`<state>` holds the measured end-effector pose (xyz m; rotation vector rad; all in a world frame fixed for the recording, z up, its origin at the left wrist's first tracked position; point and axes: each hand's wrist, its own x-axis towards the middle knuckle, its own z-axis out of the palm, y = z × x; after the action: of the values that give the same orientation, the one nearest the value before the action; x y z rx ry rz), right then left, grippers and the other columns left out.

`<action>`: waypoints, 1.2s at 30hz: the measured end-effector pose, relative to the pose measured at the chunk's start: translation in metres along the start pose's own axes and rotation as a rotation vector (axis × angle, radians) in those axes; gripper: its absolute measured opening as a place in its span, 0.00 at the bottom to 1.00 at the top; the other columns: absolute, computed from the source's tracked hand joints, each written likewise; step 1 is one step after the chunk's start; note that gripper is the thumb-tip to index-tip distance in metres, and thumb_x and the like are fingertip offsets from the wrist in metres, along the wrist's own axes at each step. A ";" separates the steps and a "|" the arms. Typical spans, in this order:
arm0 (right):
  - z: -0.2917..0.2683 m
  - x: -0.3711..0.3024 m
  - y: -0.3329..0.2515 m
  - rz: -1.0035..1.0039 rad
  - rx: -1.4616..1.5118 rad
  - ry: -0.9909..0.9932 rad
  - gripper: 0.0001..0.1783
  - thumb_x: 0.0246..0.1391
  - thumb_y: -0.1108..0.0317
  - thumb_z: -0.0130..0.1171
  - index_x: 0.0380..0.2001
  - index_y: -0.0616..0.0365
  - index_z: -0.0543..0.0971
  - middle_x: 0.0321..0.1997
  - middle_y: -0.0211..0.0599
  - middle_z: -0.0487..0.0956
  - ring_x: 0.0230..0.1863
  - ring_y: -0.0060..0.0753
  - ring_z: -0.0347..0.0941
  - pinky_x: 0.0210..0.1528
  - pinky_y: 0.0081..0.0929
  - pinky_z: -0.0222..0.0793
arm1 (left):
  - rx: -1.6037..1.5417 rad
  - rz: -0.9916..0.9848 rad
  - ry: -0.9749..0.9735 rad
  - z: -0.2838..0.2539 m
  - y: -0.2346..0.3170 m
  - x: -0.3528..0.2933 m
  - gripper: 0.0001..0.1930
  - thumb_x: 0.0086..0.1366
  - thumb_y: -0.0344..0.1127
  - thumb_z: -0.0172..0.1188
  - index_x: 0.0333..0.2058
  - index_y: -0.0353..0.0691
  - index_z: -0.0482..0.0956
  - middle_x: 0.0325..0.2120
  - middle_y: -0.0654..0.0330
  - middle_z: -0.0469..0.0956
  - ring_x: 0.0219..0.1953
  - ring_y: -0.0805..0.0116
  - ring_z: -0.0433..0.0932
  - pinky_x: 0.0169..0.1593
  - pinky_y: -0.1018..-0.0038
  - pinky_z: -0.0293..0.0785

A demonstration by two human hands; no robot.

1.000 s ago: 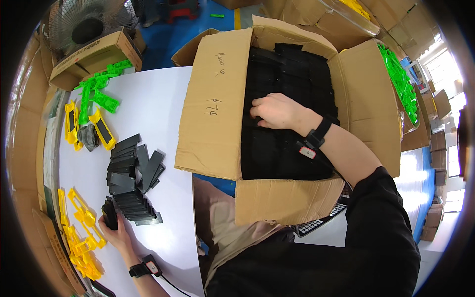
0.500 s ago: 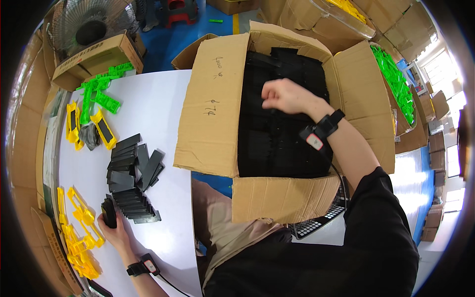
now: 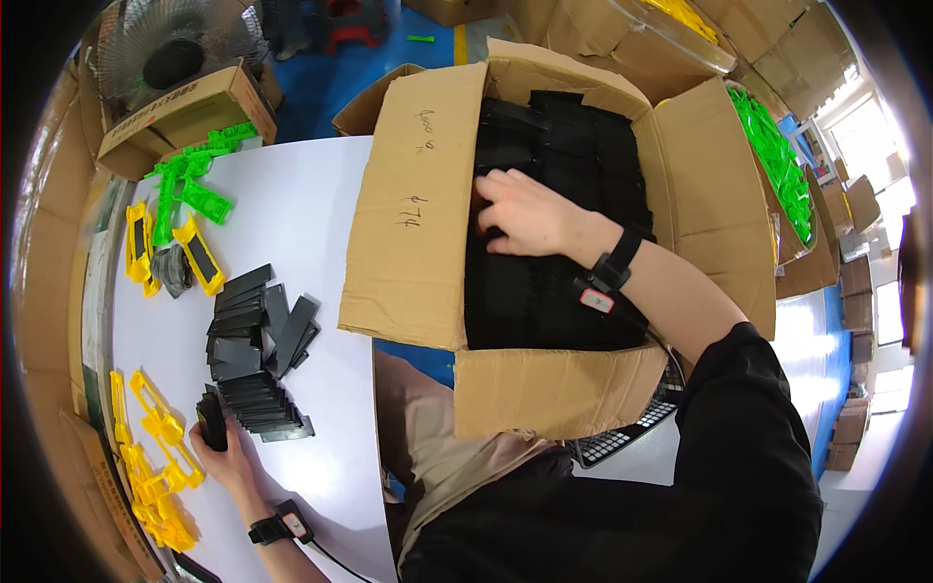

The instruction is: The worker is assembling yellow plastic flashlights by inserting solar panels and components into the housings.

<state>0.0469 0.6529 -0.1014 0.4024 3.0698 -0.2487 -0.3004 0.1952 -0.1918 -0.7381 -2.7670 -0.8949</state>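
My left hand (image 3: 229, 464), at the front left of the table, is closed round a small stack of flat black plastic strips (image 3: 211, 422). Beside it lies a long row of similar black strips (image 3: 262, 403), tightly leaned together, with several loose ones (image 3: 295, 331) on top and to the right. My right hand (image 3: 530, 216) is inside an open cardboard box (image 3: 403, 219), near its left wall. Its fingers are bent and spread over the layers of black pieces (image 3: 573, 301) that fill the box; no piece shows in them.
Yellow plastic frames (image 3: 160, 476) lie along the table's left edge. Farther back are yellow parts with black inserts (image 3: 199, 255), a clear bundle (image 3: 173, 272) and green toy-gun-shaped parts (image 3: 185, 175). A fan (image 3: 173, 63) stands behind. Green pieces (image 3: 777, 160) fill a box at right.
My right hand has moved left and slightly nearer inside the box, and its fingers have spread from a closed curl. My left hand stays in place with the black strips.
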 end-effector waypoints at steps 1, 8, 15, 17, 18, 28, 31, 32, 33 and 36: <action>0.012 -0.005 0.001 -0.009 -0.140 0.000 0.15 0.37 0.61 0.71 0.33 0.47 0.84 0.46 0.32 0.70 0.52 0.34 0.63 0.56 0.30 0.59 | -0.001 0.003 -0.007 0.000 -0.001 0.000 0.27 0.57 0.43 0.67 0.47 0.31 0.68 0.41 0.50 0.72 0.42 0.56 0.71 0.49 0.68 0.69; 0.028 -0.007 0.005 -0.125 -0.227 0.106 0.19 0.48 0.65 0.59 0.46 0.47 0.81 0.55 0.37 0.70 0.60 0.38 0.61 0.62 0.31 0.55 | -0.009 0.040 -0.003 0.002 -0.003 0.001 0.26 0.58 0.41 0.67 0.47 0.31 0.68 0.41 0.51 0.72 0.42 0.58 0.71 0.48 0.69 0.69; 0.030 -0.001 0.014 -0.327 -0.285 0.010 0.19 0.58 0.67 0.44 0.52 0.47 0.76 0.56 0.29 0.73 0.66 0.39 0.58 0.70 0.42 0.47 | -0.047 0.031 0.005 0.001 0.004 -0.001 0.25 0.59 0.39 0.66 0.48 0.31 0.67 0.41 0.51 0.72 0.42 0.58 0.71 0.49 0.67 0.69; 0.031 -0.001 0.015 -0.333 -0.260 0.011 0.20 0.58 0.68 0.44 0.53 0.47 0.74 0.56 0.26 0.73 0.67 0.39 0.58 0.71 0.43 0.46 | -0.045 0.036 -0.005 0.001 0.003 0.000 0.25 0.59 0.39 0.66 0.48 0.31 0.67 0.41 0.51 0.72 0.42 0.58 0.71 0.49 0.67 0.69; 0.032 0.000 0.015 -0.335 -0.273 0.011 0.20 0.58 0.67 0.44 0.53 0.47 0.74 0.57 0.27 0.72 0.66 0.39 0.58 0.71 0.43 0.46 | -0.042 0.040 -0.014 0.001 0.002 0.001 0.25 0.59 0.39 0.66 0.48 0.31 0.67 0.41 0.51 0.72 0.43 0.57 0.71 0.49 0.67 0.69; 0.045 0.015 0.024 -0.387 -0.351 -0.062 0.18 0.56 0.66 0.49 0.50 0.47 0.76 0.56 0.28 0.74 0.65 0.34 0.61 0.69 0.39 0.49 | 0.034 0.054 0.008 0.001 -0.002 0.001 0.25 0.59 0.42 0.65 0.47 0.30 0.67 0.41 0.49 0.72 0.42 0.56 0.71 0.47 0.66 0.70; 0.043 0.015 0.022 -0.379 -0.337 -0.157 0.16 0.55 0.66 0.49 0.46 0.47 0.78 0.52 0.25 0.76 0.65 0.33 0.61 0.68 0.38 0.50 | 0.044 0.074 0.017 0.002 -0.001 0.001 0.25 0.59 0.42 0.66 0.47 0.30 0.67 0.40 0.50 0.72 0.41 0.57 0.71 0.46 0.67 0.70; 0.041 0.015 0.022 -0.381 -0.335 -0.156 0.16 0.55 0.66 0.49 0.46 0.47 0.78 0.52 0.25 0.76 0.65 0.33 0.61 0.68 0.38 0.50 | 0.035 0.073 0.012 0.002 -0.002 0.001 0.25 0.59 0.42 0.66 0.46 0.30 0.67 0.40 0.50 0.72 0.41 0.57 0.71 0.46 0.67 0.70; 0.037 0.014 0.022 -0.396 -0.343 -0.155 0.15 0.55 0.66 0.50 0.45 0.48 0.78 0.50 0.24 0.77 0.64 0.33 0.62 0.67 0.37 0.51 | 0.025 0.072 0.006 0.002 -0.003 0.002 0.25 0.59 0.42 0.66 0.46 0.30 0.68 0.39 0.50 0.72 0.40 0.57 0.71 0.46 0.67 0.70; 0.016 0.006 0.018 -0.418 -0.376 -0.158 0.14 0.54 0.67 0.51 0.43 0.49 0.79 0.48 0.24 0.77 0.62 0.34 0.63 0.67 0.38 0.50 | 0.001 0.056 0.015 0.004 -0.002 0.001 0.25 0.59 0.42 0.66 0.46 0.30 0.68 0.40 0.50 0.72 0.41 0.57 0.71 0.47 0.67 0.70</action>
<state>0.0463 0.6686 -0.1207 -0.2634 2.9135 0.2736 -0.3023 0.1969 -0.1960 -0.8013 -2.7194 -0.8849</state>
